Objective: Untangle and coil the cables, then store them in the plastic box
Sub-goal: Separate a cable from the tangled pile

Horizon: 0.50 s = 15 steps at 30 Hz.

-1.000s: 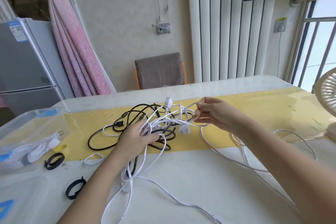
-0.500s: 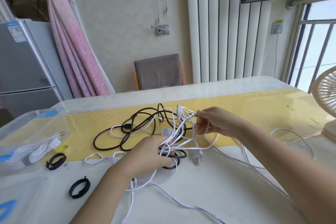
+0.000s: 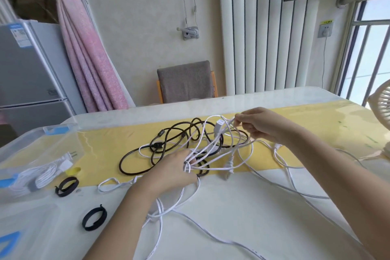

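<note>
Was mid-untangle, nothing of this pile coiled yet. Held a bunch of white cable (image 3: 242, 159) strands with left grip (image 3: 175, 173), fingers curled round them, at the yellow mat's (image 3: 105, 143) near edge, middle of the counter (image 3: 242, 224). Pinched one white loop with right grip (image 3: 260, 125), raised over the knot. Found black cable (image 3: 135, 153) meshed in on the far side. Noted plastic box (image 3: 27, 139) at the left edge, one coiled cable (image 3: 46, 172) inside. Next likely called for threading the plug (image 3: 229, 164) back through a loop, no hard pulling.

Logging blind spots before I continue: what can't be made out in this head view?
- Left hand: fingertips buried in the white cables; which strands it grips is hidden.
- Their loose ends: cut off by the bottom edge.
- Plastic box: cut by the left edge; the coil inside blurs behind its wall.
- Fan: cut by the right edge.
</note>
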Available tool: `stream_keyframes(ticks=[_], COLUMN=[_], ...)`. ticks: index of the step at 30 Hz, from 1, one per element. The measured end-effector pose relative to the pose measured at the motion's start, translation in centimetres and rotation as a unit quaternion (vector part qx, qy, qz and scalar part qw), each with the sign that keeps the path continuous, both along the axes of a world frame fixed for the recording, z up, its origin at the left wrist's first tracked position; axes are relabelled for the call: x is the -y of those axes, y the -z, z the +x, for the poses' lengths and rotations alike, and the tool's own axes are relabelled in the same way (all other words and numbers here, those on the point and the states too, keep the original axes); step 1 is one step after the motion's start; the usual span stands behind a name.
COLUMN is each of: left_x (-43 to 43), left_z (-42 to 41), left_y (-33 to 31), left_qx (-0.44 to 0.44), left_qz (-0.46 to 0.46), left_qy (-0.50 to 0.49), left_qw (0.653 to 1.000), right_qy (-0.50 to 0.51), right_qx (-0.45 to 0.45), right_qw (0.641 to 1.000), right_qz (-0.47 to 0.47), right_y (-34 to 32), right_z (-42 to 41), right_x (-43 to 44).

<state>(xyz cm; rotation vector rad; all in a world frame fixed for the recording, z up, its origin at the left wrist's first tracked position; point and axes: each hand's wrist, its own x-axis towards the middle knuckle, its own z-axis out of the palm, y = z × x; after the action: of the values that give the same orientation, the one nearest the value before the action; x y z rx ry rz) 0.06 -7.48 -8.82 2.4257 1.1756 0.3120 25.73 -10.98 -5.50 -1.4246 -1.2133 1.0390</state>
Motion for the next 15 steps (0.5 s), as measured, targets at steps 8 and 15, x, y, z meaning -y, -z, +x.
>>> stream_keyframes(ticks=[8, 15], left_x=[-0.3, -1.5], left_z=[2.9, 4.6], left_y=[0.3, 0.7], left_qx=[0.181, 0.104], left_qz=[0.076, 0.138], left_qy=[-0.08, -0.103], left_qw=[0.977, 0.98], right_qy=[-0.071, -0.037], right_qx=[-0.2, -0.009], right_qw=[0.975, 0.998], right_qz=[0.065, 0.056], right_y=[0.8, -1.1], right_z=[-1.7, -1.6], right_x=[0.0, 0.9])
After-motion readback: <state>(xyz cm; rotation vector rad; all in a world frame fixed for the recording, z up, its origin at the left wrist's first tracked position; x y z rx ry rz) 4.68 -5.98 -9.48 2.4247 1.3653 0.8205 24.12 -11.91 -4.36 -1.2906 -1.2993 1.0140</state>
